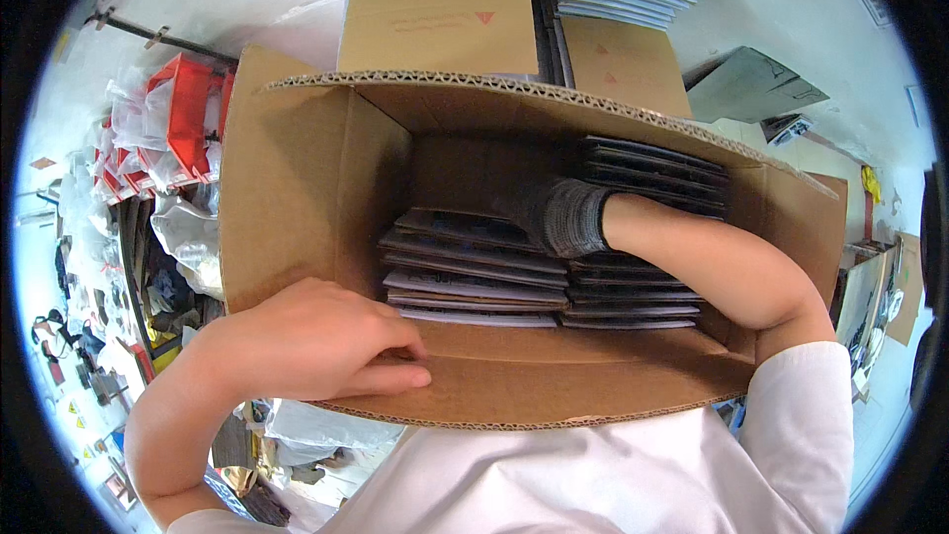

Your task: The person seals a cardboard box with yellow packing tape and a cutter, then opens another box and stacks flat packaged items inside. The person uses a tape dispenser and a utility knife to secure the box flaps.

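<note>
A deep brown cardboard box [544, 391] stands against my front with its top open. Inside, flat folded cardboard pieces with dark and whitish faces lie in a left stack [474, 282] and a right stack [657, 173]. My right hand [556, 220], in a dark knitted glove with a grey cuff, reaches down between and over the stacks. Its fingers disappear in the shadow, so what they touch is hidden. My left hand [341, 336] is bare and rests on the box's near left corner, thumb and forefinger apart, other fingers mostly out of sight.
Beyond the box stand two tall piles of flat cartons, a left pile [440, 15] and a right pile [623, 59]. Red bins [188, 114] with clear plastic bags crowd the left side. A grey-green panel [756, 84] leans at the far right.
</note>
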A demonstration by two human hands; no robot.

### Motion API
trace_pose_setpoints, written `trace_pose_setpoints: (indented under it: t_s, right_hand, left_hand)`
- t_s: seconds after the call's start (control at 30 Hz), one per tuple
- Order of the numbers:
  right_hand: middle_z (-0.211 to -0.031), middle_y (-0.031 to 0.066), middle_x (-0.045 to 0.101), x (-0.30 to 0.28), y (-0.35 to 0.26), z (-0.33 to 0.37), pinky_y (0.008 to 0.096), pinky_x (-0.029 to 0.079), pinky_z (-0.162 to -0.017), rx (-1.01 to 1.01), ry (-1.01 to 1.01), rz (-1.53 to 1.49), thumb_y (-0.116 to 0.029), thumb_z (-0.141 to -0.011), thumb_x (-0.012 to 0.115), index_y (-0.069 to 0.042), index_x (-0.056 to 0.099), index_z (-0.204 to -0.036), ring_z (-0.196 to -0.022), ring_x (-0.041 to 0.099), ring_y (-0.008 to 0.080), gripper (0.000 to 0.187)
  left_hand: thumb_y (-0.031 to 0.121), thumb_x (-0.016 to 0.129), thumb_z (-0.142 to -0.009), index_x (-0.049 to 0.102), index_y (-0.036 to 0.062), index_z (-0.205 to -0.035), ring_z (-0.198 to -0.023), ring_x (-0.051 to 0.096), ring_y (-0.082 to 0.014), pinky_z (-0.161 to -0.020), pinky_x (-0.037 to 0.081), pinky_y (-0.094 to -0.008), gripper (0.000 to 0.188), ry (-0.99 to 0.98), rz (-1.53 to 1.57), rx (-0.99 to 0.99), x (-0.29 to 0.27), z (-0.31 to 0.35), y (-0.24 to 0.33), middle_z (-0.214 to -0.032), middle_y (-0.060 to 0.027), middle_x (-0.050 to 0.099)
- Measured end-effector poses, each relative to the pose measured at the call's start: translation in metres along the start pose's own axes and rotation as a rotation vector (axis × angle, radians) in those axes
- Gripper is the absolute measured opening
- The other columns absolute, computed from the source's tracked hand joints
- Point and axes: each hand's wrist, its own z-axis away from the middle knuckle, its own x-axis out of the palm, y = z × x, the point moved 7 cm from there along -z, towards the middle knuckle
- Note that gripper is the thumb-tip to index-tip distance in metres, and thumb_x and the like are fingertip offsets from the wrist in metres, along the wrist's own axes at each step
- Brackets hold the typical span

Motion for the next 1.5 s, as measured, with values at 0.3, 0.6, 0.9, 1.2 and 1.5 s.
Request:
trace_pose_setpoints:
  t_s: [0.3, 0.6, 0.9, 1.2, 1.5]
  right_hand:
    - [-0.11, 0.0248, 0.063, 0.024, -0.006, -0.004, 0.0431, 0.052, -0.081, 0.124, 0.045, -0.265, -0.023, -0.091, 0.048, -0.006, 0.044, -0.137, -0.093, 0.063, 0.04, 0.05]
    - [-0.131, 0.0266, 0.051, 0.005, -0.006, 0.009, 0.0401, 0.042, -0.102, 0.005, -0.091, -0.263, -0.038, -0.086, 0.06, -0.01, 0.027, -0.148, -0.114, 0.055, 0.0387, 0.076]
    - [-0.114, 0.0251, 0.062, -0.001, 0.013, 0.011, 0.0419, 0.047, -0.093, 0.084, -0.173, -0.253, -0.033, -0.082, 0.064, -0.008, 0.035, -0.143, -0.102, 0.06, 0.0388, 0.073]
    - [-0.109, 0.0258, 0.063, 0.001, -0.002, 0.014, 0.0436, 0.049, -0.088, 0.003, 0.002, -0.132, -0.029, -0.08, 0.065, -0.003, 0.043, -0.138, -0.097, 0.063, 0.0384, 0.067]
    - [-0.111, 0.0267, 0.062, 0.007, -0.002, 0.023, 0.0436, 0.048, -0.092, 0.067, -0.113, -0.164, -0.031, -0.081, 0.064, -0.001, 0.04, -0.139, -0.103, 0.06, 0.0395, 0.069]
  left_hand:
    - [0.049, 0.061, -0.086, 0.06, 0.0, -0.116, -0.118, 0.051, -0.0365, -0.099, 0.042, -0.041, 0.057, 0.205, -0.088, -0.125, 0.01, 0.009, -0.015, -0.127, -0.0213, 0.053]
    - [0.038, 0.068, -0.083, 0.051, -0.0031, -0.125, -0.121, 0.05, -0.0374, -0.102, 0.042, -0.0403, 0.061, 0.07, -0.194, -0.152, -0.016, 0.01, 0.003, -0.132, -0.0225, 0.049]
    - [0.036, 0.075, -0.078, 0.057, 0.0006, -0.118, -0.113, 0.057, -0.0307, -0.095, 0.048, -0.0397, 0.057, -0.068, -0.664, -0.484, -0.047, -0.122, -0.052, -0.116, -0.0161, 0.06]
    - [0.042, 0.065, -0.085, 0.049, -0.0019, -0.123, -0.114, 0.052, -0.0394, -0.096, 0.044, -0.0441, 0.06, 0.085, -0.374, -0.22, -0.017, -0.109, -0.092, -0.12, -0.0222, 0.055]
    - [0.051, 0.069, -0.08, 0.034, -0.0028, -0.135, -0.114, 0.053, -0.0423, -0.095, 0.044, -0.0442, 0.084, -0.011, -0.287, -0.253, -0.004, -0.11, -0.095, -0.121, -0.0305, 0.053]
